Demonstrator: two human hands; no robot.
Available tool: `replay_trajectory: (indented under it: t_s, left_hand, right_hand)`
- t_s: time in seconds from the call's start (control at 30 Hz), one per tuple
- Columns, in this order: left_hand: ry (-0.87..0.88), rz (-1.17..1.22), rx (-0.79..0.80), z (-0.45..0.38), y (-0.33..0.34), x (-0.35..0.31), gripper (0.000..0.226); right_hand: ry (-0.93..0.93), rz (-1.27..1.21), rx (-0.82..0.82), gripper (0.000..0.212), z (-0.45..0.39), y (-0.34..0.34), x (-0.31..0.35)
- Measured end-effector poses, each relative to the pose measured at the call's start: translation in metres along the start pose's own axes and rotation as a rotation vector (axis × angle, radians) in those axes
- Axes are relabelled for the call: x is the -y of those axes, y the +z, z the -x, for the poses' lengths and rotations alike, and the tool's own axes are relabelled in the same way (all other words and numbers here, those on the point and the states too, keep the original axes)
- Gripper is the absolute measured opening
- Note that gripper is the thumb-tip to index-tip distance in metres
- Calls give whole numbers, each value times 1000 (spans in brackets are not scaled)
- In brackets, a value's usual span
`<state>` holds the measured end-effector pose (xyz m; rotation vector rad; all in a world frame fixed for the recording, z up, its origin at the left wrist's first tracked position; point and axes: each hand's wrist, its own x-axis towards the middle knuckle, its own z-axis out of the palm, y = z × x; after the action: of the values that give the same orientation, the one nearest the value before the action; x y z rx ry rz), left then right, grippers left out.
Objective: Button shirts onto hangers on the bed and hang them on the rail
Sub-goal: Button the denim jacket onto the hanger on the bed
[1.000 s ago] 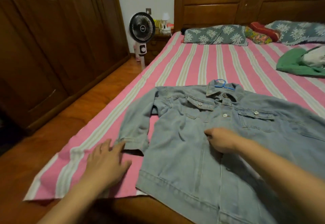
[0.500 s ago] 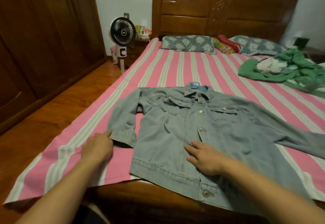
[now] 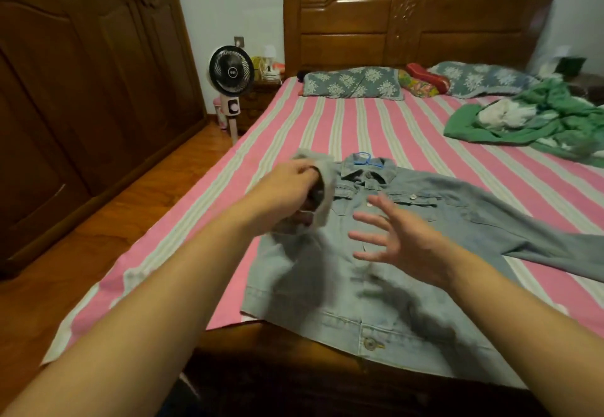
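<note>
Denim shirt (image 3: 376, 272) overhangs bed (image 3: 327, 129) edge; left hand (image 3: 291, 187) lifts sleeve (image 3: 322, 187).

A single head-worn view looks forward and down from the foot of the bed (image 3: 359, 129). The headboard (image 3: 418, 21) stands far off at 12 o'clock, both forearms close below.

Jacket (image 3: 376, 279) lies on bed (image 3: 359, 122), fan (image 3: 231, 71) left of it.
</note>
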<state>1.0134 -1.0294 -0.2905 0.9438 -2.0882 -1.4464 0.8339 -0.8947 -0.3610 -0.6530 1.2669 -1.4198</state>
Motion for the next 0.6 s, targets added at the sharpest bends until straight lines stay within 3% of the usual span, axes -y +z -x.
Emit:
replay_trajectory:
  t_s: [0.07,0.1,0.13,0.17,0.23,0.33,0.43,0.53,0.6]
  left_hand:
    - [18,-190,353,9,41,-10,30]
    - [49,-296,417,8,56,-6,38]
    - [90,-401,395,7,65,4,41]
    - [108,-479,312,3,66,18,40]
    - [62,-533,144,-4,63,50,33]
    - [-18,-520,71,-11,66,87,24]
    - [52,-464,42,-26,85,94,19]
    - [221,-503,220,-30,112,98,47]
    - [294,-589,323,-30,125,105,55]
  right_hand:
    - [23,-196,46,51,9,-7,12]
    - [42,-128,-37,40,10,-16,11]
    - [79,20,-193,31,9,-28,4]
    - [141,188,-341,38,10,-44,-5]
    - [307,495,-457,55,16,-78,-19]
    - [344,860,-449,50,16,-115,-27]
    - [107,1095,-402,58,7,-123,-20]
    - [-7,1213,-134,67,6,-116,-23]
    - [-23,1381,-62,68,3,-119,-39]
